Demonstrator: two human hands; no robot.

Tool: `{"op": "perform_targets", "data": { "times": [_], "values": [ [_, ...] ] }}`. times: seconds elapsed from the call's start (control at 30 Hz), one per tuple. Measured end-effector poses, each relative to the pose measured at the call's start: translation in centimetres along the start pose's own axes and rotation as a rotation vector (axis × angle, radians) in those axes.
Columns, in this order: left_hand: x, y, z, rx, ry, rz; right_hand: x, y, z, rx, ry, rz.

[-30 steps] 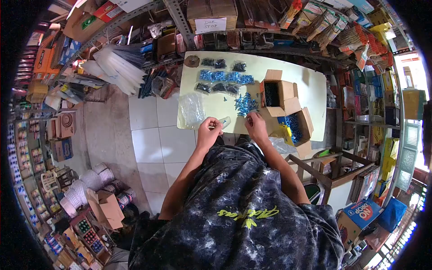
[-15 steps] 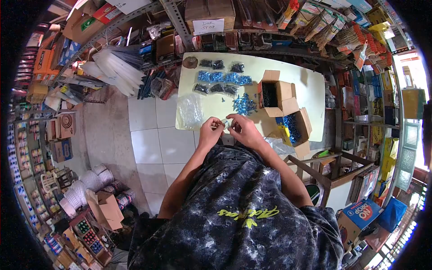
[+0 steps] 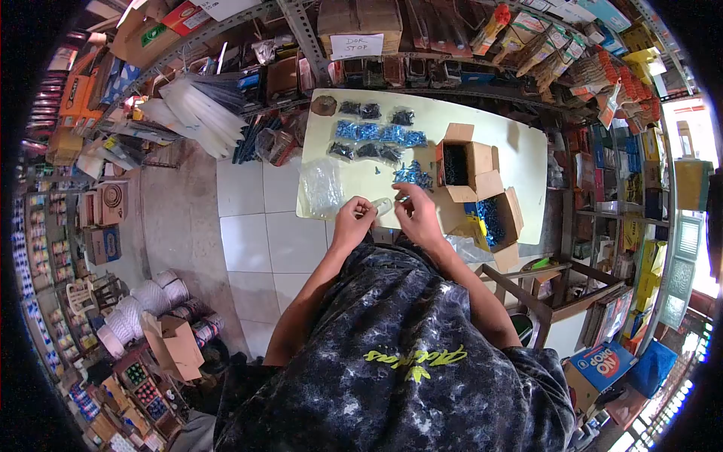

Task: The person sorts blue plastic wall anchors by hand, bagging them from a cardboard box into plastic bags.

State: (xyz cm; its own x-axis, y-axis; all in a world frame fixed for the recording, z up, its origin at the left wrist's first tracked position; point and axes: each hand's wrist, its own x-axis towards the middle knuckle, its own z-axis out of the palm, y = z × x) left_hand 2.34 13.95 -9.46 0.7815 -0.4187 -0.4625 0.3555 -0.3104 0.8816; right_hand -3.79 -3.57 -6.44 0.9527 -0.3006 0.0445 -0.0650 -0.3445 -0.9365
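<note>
Close to the table's near edge, my left hand (image 3: pixel 355 222) pinches a small clear plastic bag (image 3: pixel 383 206). My right hand (image 3: pixel 419 218) is just to the right of the bag, thumb and fingers closed around a small bluish piece (image 3: pixel 405 199), mostly hidden. Beyond it lies a loose pile of blue wall plugs (image 3: pixel 410 175). Farther back are rows of small filled bags: blue ones (image 3: pixel 380 133) between black ones (image 3: pixel 367 151). To the right stand an open carton of dark screws (image 3: pixel 455 164) and an open carton of blue plugs (image 3: pixel 491 220).
A stack of clear empty bags (image 3: pixel 321 187) lies on the left of the pale table (image 3: pixel 520 162). A brown round object (image 3: pixel 324 105) sits at its far left corner. Crowded shelves surround the table, and a wooden frame (image 3: pixel 557 301) stands at the right.
My right hand has moved away from the left, to the right, and now pinches a small bluish piece. The small bag shows more fully in my left hand. The view shifted slightly.
</note>
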Motion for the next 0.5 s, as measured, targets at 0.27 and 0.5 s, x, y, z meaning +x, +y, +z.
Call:
{"op": "perform_targets", "data": {
  "times": [0.27, 0.5],
  "values": [
    [0.8, -1.3, -1.0, -0.145, 0.068, -0.045, -2.5, 6.8, -1.5, -0.146, -0.183, 0.237],
    [1.1, -1.3, -0.8, -0.138, 0.059, -0.053, -1.8, 6.5, -1.1, -0.24, -0.121, 0.256]
  ]
}}
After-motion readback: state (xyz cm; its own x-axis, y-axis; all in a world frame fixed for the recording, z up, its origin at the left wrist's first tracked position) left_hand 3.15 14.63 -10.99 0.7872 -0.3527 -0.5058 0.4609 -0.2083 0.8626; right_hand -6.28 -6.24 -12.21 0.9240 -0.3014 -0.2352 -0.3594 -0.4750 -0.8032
